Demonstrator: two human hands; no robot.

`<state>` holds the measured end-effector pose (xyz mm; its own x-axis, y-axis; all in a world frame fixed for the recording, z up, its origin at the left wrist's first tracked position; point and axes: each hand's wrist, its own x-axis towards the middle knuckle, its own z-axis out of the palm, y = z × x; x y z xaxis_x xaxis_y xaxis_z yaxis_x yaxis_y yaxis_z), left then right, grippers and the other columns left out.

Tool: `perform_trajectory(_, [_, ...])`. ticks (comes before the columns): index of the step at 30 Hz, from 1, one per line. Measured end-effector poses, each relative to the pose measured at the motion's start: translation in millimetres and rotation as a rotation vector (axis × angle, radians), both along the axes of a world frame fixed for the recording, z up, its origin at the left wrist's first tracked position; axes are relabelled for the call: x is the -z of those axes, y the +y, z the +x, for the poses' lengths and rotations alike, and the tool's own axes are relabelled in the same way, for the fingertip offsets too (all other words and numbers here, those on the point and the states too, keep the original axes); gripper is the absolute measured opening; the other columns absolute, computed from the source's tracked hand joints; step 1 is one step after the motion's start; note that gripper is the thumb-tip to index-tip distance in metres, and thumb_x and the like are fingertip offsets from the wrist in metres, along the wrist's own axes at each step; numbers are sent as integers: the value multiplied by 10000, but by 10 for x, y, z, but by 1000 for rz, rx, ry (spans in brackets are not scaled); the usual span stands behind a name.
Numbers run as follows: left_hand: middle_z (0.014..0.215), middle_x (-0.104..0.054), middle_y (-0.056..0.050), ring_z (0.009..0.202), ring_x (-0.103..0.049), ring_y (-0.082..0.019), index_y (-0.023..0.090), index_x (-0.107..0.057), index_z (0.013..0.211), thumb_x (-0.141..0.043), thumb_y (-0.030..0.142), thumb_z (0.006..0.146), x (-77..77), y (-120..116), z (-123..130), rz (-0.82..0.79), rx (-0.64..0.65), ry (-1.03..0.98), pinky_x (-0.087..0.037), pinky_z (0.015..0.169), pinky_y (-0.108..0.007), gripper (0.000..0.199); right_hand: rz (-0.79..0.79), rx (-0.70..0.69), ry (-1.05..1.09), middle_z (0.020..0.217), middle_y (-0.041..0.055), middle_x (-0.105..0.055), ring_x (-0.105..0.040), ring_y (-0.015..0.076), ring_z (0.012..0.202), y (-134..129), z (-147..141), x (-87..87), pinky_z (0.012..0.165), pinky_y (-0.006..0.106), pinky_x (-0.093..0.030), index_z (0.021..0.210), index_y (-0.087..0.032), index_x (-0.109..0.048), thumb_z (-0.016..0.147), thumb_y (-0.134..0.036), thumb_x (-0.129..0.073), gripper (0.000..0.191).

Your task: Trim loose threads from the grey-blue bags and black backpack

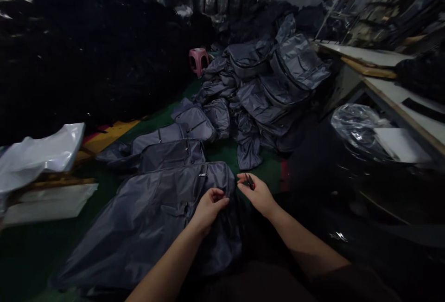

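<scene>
A large grey-blue fabric bag [139, 218] with a zipper lies flat right before me. Over its right part, near the edge, is my left hand [210, 207], fingers curled and thumb drawn in; whatever they pinch, if anything, is too small to make out. Just past the bag's right edge, my right hand [257, 195] is closed around small thread snips [249, 181] with a bit of red on them, the dark blades pointing up and away. A metal zipper pull [203, 175] shows near the bag's far edge.
More grey bags [170, 153] lie beyond, rising to a heap [264, 93]. A pink stool [199, 61] stands behind. Dark piles fill the left, above white plastic sheeting [41, 153]. At right are a worktable [385, 91] and clear plastic wrap [358, 128]. The floor [219, 152] is green.
</scene>
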<state>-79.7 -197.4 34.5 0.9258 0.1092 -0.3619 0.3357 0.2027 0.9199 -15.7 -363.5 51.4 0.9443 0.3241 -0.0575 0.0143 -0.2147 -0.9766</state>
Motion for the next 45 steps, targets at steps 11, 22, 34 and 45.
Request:
perform_trajectory(11, [692,-546,44,609,-503,-79,174,-492,818,-719,252,617,-10,24,-64,-19,-24,-9,-390,596,-205,313,-158,-140,35,619,-31,-551,-478,115,597,268,-8,82,563,242,-365,722,-162,-591,694,-326,-692,195])
perform_trajectory(22, [688,-555,23,635,-535,-132,185,-490,762,-690,264,620,44,-35,44,250,36,-86,-426,629,-268,258,319,-69,368,520,-80,-384,-216,32,353,-72,-153,167,371,216,-140,657,-189,-455,775,-428,-591,300])
perform_trajectory(34, [1114,-605,-123,1126,-498,-260,174,-606,908,-474,171,846,-274,-120,269,1140,248,-745,-383,982,-454,145,355,-122,301,527,-77,-383,-282,55,436,2,-133,72,404,212,-180,726,-182,-506,758,-383,-649,249])
perform_trajectory(45, [1006,-694,-47,951,-634,-181,211,-610,910,-457,313,884,-38,40,352,697,18,-417,-478,854,-329,185,193,122,119,667,-40,-502,-423,93,529,76,-67,126,502,230,-344,889,-196,-542,845,-425,-524,234])
